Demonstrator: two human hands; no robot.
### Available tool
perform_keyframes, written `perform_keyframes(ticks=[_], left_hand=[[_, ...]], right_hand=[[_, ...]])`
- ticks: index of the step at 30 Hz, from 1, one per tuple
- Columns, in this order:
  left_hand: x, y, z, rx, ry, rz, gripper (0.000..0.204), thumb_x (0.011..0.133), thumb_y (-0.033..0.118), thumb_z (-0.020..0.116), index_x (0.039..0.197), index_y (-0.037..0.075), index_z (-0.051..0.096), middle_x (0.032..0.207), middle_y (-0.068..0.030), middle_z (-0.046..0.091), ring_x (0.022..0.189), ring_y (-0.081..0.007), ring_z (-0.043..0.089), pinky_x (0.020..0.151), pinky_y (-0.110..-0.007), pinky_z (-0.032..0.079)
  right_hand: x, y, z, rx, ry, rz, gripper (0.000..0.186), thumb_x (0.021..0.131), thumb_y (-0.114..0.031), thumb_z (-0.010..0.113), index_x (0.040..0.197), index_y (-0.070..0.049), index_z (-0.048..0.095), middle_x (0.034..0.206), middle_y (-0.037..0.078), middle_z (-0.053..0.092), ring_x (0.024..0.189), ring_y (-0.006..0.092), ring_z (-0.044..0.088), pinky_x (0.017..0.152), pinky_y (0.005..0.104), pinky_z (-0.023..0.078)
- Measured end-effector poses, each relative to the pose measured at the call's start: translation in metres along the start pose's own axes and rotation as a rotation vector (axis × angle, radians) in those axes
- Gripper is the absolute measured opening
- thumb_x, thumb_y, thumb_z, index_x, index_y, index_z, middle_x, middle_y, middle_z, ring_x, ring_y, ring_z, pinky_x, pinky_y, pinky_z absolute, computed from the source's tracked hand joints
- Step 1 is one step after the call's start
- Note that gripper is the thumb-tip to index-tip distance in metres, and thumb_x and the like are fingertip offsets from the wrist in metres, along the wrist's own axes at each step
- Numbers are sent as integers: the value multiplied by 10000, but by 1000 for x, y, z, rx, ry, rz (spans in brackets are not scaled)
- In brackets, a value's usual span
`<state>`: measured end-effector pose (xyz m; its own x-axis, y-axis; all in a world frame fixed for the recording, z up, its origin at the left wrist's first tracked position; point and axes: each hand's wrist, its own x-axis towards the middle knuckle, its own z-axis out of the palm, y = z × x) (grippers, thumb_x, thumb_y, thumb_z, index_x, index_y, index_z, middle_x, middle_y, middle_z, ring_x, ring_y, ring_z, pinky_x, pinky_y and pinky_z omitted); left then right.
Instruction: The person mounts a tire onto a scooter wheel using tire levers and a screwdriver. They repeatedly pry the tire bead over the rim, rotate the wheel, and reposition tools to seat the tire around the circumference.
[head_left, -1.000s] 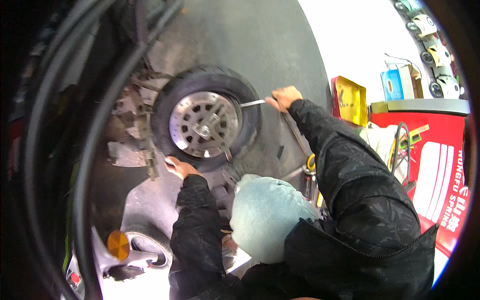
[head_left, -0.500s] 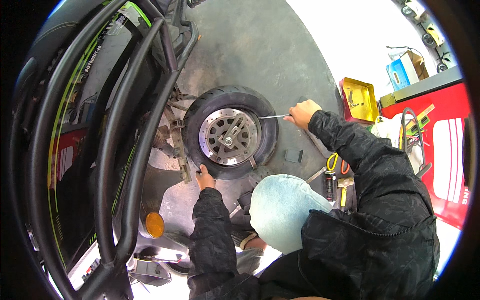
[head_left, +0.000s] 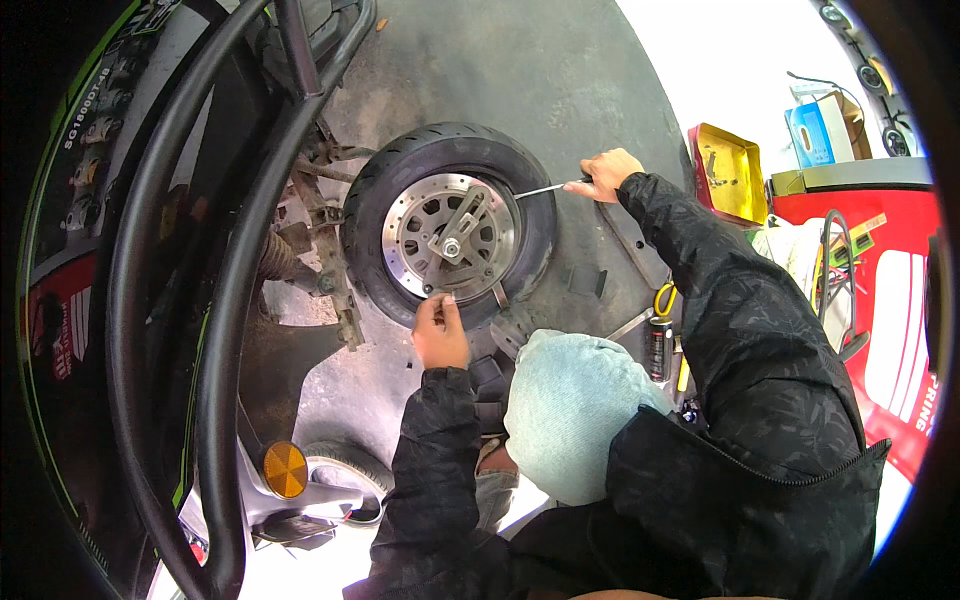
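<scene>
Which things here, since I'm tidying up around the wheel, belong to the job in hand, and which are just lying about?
In use:
- wheel with its tyre, left hand at its near edge
- thin metal lever, held in the right hand

Apparently lying about:
- red-and-yellow tray
- blue box
- black cylindrical item

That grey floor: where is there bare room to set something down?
The widest bare patch of grey floor lies beyond the black rubber tyre, left of the red-rimmed yellow metal tray. It's crowded left of the tyre, by the brownish metal frame; at its near edge, by the left hand; and around the black cylindrical can.
</scene>
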<state>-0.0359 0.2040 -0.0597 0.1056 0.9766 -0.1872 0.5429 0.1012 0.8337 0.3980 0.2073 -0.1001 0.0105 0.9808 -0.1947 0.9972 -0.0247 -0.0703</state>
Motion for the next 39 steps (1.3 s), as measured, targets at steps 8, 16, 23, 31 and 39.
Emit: perform_keyframes(ticks=[8, 16, 23, 31, 39], left_hand=[[67, 76, 13, 205, 91, 667, 178, 933, 125, 713, 1081, 30, 688, 1068, -146, 682, 1032, -357, 652, 923, -451, 520], [192, 158, 59, 1020, -157, 602, 830, 870, 655, 723, 1503, 150, 540, 1507, -152, 542, 1438, -328, 464, 1200, -624, 291], [194, 192, 90, 1197, -359, 499, 858, 844, 827, 610, 1438, 209, 609, 1447, -32, 604, 1371, -252, 520, 1112, -726, 327], [194, 189, 95, 1195, -308, 465, 800, 841, 803, 637, 1387, 218, 649, 1383, 8, 652, 1326, -220, 554, 1091, -696, 347], [193, 192, 96, 1182, -311, 440, 811, 822, 804, 653, 1387, 223, 648, 1394, 6, 646, 1340, -227, 542, 1105, -698, 332]], right_hand=[[-10, -4, -4, 33, 43, -4, 759, 973, -724, 506, 734, -27, 688, 655, 200, 675, 652, 413, 687, 635, 485, 553], [-14, -11, -1, 10, 64, 24, 785, 976, -741, 469, 707, -36, 685, 685, 186, 694, 661, 393, 697, 631, 471, 552], [-12, -20, -24, -7, -91, 69, 787, 979, -743, 460, 724, -46, 722, 656, 177, 686, 661, 384, 704, 622, 467, 555], [-48, -55, -57, 34, -57, 179, 741, 981, -705, 519, 683, -49, 696, 588, 183, 632, 609, 402, 676, 574, 473, 530], [-51, -66, -100, 24, -151, 210, 711, 995, -653, 533, 714, -36, 748, 632, 181, 671, 651, 381, 713, 597, 462, 555]])
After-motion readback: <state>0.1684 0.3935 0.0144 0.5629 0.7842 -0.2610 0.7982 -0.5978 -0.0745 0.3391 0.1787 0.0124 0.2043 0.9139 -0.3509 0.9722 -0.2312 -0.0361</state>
